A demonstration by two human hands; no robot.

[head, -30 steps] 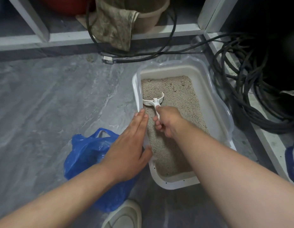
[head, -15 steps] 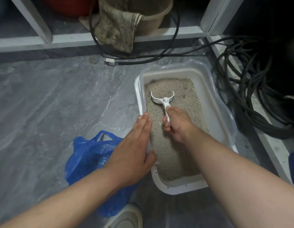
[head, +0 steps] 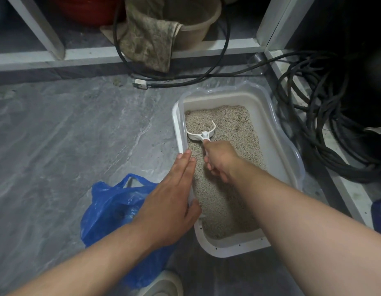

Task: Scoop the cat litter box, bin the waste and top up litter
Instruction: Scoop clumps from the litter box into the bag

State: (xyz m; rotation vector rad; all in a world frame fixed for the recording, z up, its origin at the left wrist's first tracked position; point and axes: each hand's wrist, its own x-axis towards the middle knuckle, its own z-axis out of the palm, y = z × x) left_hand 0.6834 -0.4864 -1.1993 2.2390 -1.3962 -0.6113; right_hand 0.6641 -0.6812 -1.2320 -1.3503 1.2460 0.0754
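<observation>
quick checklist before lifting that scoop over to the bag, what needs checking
1. Right hand closed on the scoop handle: ok.
2. Left hand bracing the litter box by its left rim: ok.
3. Scoop loaded: ok, it is full of litter; whether a clump is in it, cannot tell.
4. Loose litter sifted out before the lift: not ok, the scoop sits heaped in the litter.
5. Blue bag within reach, on the floor left of the box: ok.
6. Bag mouth open to take the waste: not ok, it looks slumped and the left arm lies over it.
</observation>
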